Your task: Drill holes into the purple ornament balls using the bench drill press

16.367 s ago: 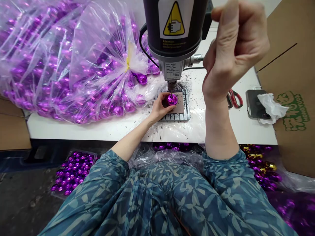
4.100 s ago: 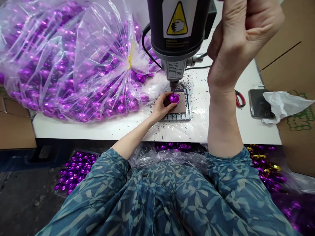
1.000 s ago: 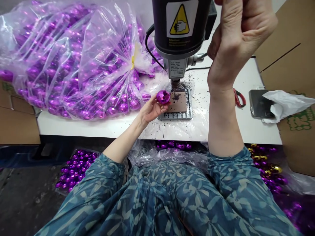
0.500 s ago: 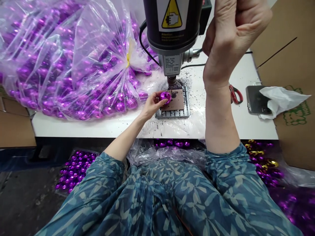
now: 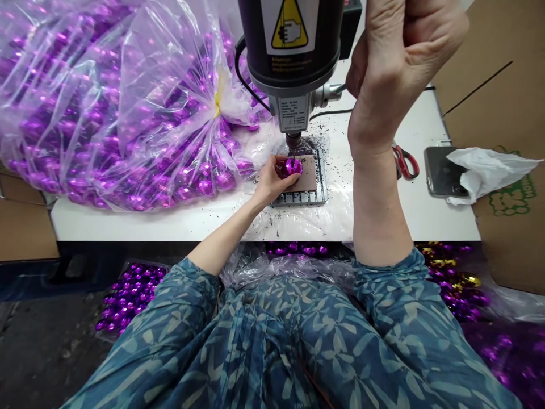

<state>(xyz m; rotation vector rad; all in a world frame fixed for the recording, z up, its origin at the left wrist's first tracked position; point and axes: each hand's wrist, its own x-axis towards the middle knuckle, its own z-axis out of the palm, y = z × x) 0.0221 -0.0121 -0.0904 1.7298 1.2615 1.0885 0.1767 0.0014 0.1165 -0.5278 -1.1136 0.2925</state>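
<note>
My left hand (image 5: pixel 271 180) is closed around a shiny purple faceted ball (image 5: pixel 293 166), thumb in front and fingers behind. The ball sits over a brown square board (image 5: pixel 307 176) on the slotted metal base (image 5: pixel 304 198) of a drill press (image 5: pixel 292 57). Directly above the ball is the chuck (image 5: pixel 293 140), with the thin bit reaching down to the ball's top. Raised at the upper right, my right hand (image 5: pixel 402 62) is a fist beside the motor housing. A metal lever (image 5: pixel 336 91) runs from the press to this fist; the grip itself is hidden.
A big clear bag (image 5: pixel 128 113) of purple balls fills the table's left. Red-handled scissors (image 5: pixel 406 163), a dark phone (image 5: pixel 445 170) and white tissue (image 5: pixel 485 167) lie at right. Dark shavings surround the base. Cardboard (image 5: pixel 502 68) stands at the right edge.
My left hand has moved the purple ball slightly right, under the bit. My right fist stays high by the press, nearly unmoved. The view has shifted a little.
</note>
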